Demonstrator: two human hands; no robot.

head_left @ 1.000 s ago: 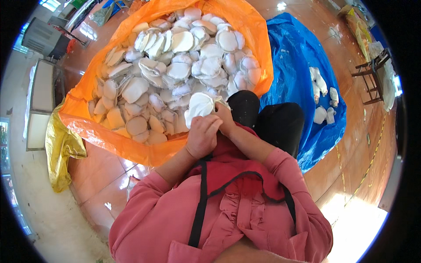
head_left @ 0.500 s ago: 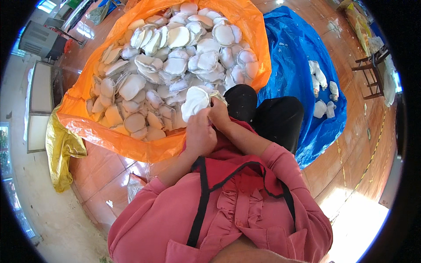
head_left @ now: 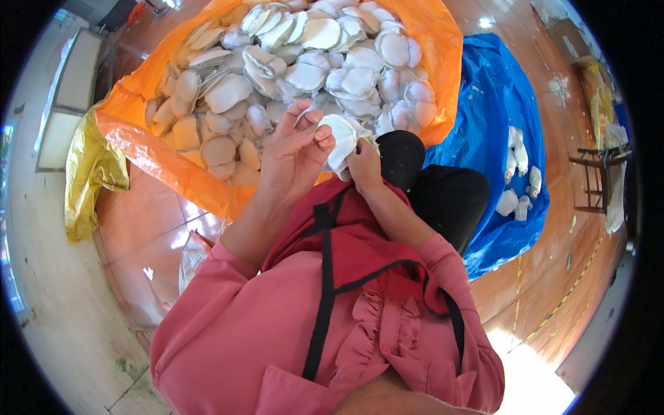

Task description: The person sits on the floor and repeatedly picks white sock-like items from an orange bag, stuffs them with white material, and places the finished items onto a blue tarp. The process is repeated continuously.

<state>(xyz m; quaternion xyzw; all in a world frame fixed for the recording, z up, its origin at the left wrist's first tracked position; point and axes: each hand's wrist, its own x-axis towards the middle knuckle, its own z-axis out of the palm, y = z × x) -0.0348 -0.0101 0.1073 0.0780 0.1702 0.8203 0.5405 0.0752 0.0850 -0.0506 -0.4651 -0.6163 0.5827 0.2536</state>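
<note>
White cloth, one: we pinch it in our right hand, cloth lying left of that grip, long axis unclear. Left hand: just beside, half open, contact uncertain.

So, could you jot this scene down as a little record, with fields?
Right hand: grips a white piece
Left hand: loosely curled beside that piece; contact unclear
Orange sheet: heaped with pale pads
Blue sheet: right of the orange one, white bundles on it
Yellow sheet: at left
Floor: reddish tiles
</note>
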